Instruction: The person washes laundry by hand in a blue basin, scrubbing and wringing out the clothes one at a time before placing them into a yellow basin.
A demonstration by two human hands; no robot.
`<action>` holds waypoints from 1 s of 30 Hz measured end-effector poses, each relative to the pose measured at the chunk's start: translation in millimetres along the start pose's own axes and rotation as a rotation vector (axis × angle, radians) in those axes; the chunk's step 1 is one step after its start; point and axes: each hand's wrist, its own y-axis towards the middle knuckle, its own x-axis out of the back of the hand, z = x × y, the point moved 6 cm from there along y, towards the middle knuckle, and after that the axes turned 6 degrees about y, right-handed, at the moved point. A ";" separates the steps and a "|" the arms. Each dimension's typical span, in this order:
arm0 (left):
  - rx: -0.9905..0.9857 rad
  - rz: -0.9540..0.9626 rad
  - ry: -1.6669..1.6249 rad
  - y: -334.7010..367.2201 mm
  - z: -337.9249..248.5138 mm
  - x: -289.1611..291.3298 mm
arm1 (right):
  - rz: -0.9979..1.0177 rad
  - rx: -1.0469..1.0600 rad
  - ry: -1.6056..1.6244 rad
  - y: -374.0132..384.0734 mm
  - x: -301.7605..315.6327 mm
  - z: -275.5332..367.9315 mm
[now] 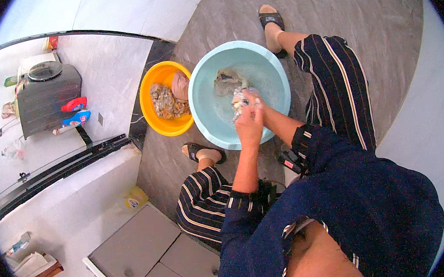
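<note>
Wet, pale patterned cloth (240,103) was bunched between both hands over the light blue plastic basin (207,124), just right of the basin's centre. The left hand (249,126) was clenched around the lower part of the bundle, and the right hand (259,108) was closed over it from the 3 o'clock side, so the two fists sat touching with the fabric squeezed between them. Soaked as it looked, the cloth would probably handle soft and limp, heavier than when dry and somewhat slippery; gathering it into a thick wad and gripping the bulk, rather than a loose edge, seemed the surest hold. At about 10 o'clock from the hands, a second greyish-brown garment (225,81) lay in the shallow soapy water (264,78) that covered the basin's floor. Touching the basin at its 9 o'clock side stood a smaller orange basin (151,118), filled with crumpled mixed laundry (167,101). The person squatted over the work in dark striped trousers, with one sandalled foot (271,21) at 12 o'clock of the blue basin and the other (202,152) at 7 o'clock, both on grey stone-patterned floor (359,8). Farther out at 9 o'clock, well apart from the basins, a dark grey bin (50,99) held red and blue bottles (75,112) against white tiles, and a yellow bottle (134,198) stood at 8 o'clock.
</note>
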 end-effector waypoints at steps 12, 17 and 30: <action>-0.068 -0.219 0.429 4.3 -42.1 39.5 | 0.039 -0.231 -0.059 -57.5 -98.1 -6.4; -0.001 -0.252 0.694 24.7 -0.7 46.4 | -0.273 -0.072 -0.191 -59.4 -89.4 -15.1; 0.546 -0.123 -1.225 10.2 31.8 39.8 | 0.189 0.471 -1.512 -84.4 -146.0 5.2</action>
